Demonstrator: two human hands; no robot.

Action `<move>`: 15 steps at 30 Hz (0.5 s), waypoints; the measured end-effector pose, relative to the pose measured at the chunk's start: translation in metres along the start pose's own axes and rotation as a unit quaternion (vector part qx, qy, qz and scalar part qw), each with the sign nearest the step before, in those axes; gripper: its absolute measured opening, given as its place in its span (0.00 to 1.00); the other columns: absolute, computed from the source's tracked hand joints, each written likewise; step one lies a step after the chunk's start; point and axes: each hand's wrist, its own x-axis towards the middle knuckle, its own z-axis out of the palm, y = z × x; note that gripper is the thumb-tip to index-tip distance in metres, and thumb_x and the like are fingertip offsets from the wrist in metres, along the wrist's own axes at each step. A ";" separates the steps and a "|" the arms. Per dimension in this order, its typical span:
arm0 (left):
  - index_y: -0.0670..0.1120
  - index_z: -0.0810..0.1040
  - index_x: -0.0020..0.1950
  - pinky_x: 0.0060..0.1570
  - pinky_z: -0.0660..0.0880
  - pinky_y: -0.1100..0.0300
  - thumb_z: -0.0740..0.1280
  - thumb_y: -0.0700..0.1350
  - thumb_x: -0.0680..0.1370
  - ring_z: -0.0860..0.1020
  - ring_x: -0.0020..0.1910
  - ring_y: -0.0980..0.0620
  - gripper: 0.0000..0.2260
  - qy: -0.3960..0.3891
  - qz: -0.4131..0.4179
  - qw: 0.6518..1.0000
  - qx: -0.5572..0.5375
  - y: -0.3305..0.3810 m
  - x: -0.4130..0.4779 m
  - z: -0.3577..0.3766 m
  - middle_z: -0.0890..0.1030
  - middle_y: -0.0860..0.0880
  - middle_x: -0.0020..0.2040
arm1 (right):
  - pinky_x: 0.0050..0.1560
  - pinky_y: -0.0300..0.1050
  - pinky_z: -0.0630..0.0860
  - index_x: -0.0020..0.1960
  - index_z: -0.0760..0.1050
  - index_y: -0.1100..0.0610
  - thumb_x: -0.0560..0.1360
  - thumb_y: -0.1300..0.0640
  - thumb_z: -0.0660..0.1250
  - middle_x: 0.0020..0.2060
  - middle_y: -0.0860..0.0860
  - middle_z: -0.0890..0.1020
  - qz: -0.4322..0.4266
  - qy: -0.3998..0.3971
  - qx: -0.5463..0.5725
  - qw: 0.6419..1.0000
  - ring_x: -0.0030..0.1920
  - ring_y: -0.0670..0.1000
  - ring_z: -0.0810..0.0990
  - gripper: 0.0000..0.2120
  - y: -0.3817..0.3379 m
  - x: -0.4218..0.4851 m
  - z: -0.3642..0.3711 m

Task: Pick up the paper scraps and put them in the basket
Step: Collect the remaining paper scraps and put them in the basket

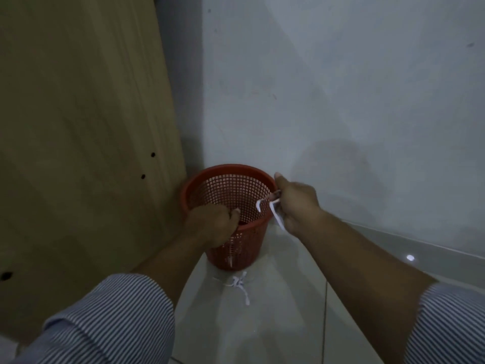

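Observation:
A red mesh basket (228,171) stands on the tiled floor in the corner between a wooden panel and the wall. My left hand (210,224) hangs over the basket's near left rim with its fingers curled closed; I cannot see anything in it. My right hand (296,203) is at the basket's right rim, shut on white paper strips (273,208) that dangle over the rim. A small pile of white paper scraps (240,285) lies on the floor just in front of the basket.
A tall wooden panel (78,127) with drilled holes fills the left side, close against the basket. A grey wall (341,88) rises behind and to the right, with a tiled skirting (393,243) along its foot. Pale floor tiles (262,324) stretch toward me.

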 end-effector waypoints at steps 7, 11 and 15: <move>0.43 0.81 0.49 0.51 0.77 0.49 0.48 0.55 0.82 0.81 0.50 0.41 0.25 0.019 0.045 0.999 0.013 0.003 -0.005 -0.005 0.84 0.41 0.50 | 0.55 0.57 0.80 0.47 0.79 0.59 0.79 0.46 0.60 0.48 0.58 0.83 -0.006 -0.093 -0.135 0.986 0.49 0.56 0.82 0.18 0.009 0.010 0.039; 0.44 0.80 0.55 0.54 0.76 0.46 0.49 0.52 0.82 0.80 0.53 0.40 0.22 0.006 0.059 0.998 0.001 0.005 -0.003 -0.008 0.82 0.41 0.54 | 0.54 0.50 0.78 0.49 0.80 0.53 0.79 0.44 0.55 0.43 0.49 0.81 0.013 -0.149 -0.180 0.972 0.44 0.47 0.79 0.18 0.014 0.008 0.039; 0.43 0.81 0.49 0.52 0.76 0.49 0.49 0.53 0.81 0.80 0.49 0.43 0.23 0.001 0.040 0.999 0.013 0.004 -0.001 -0.004 0.83 0.43 0.50 | 0.57 0.56 0.78 0.54 0.81 0.56 0.80 0.43 0.52 0.49 0.54 0.83 -0.107 -0.127 -0.305 0.938 0.50 0.52 0.81 0.23 0.012 0.006 0.031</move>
